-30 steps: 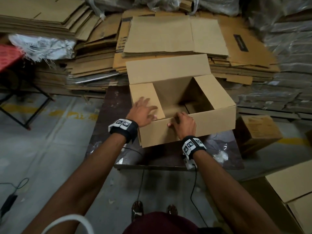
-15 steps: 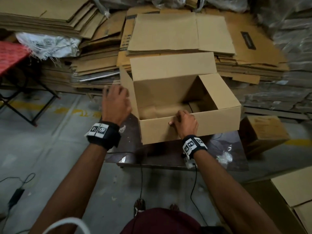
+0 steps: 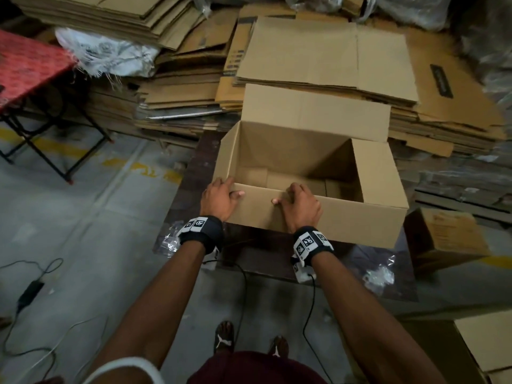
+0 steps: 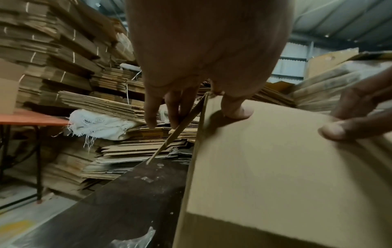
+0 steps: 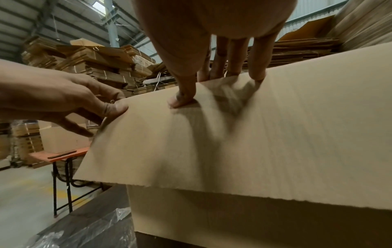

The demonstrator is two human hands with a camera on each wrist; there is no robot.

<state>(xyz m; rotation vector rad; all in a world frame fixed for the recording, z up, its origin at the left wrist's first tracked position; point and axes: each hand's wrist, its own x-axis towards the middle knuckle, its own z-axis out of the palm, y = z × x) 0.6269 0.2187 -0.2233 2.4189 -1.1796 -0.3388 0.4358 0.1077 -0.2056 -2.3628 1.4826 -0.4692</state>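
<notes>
An open brown cardboard box (image 3: 346, 217) stands on a dark table (image 3: 194, 173). Its far flap (image 3: 313, 112) stands up and its right flap (image 3: 376, 173) leans outward. The near flap (image 5: 233, 142) hangs folded down over the front wall. My left hand (image 3: 221, 198) grips the near left corner, thumb (image 4: 235, 112) on the near flap and fingers round the left side, where the left flap (image 4: 176, 132) hangs outside. My right hand (image 3: 302, 203) grips the near rim at its middle, thumb (image 5: 182, 100) outside and fingers over the edge into the box.
Stacks of flattened cardboard (image 3: 318, 51) fill the back. A red folding table (image 3: 27, 65) and a white sack (image 3: 105, 56) are at the left. A small box (image 3: 443, 239) sits on the floor at the right. Cables (image 3: 27, 289) lie on the floor; plastic film (image 3: 379, 275) lies on the table.
My left hand swung the left flap from over the opening out to the side, then came back to the near left corner. My right hand stayed on the near rim.
</notes>
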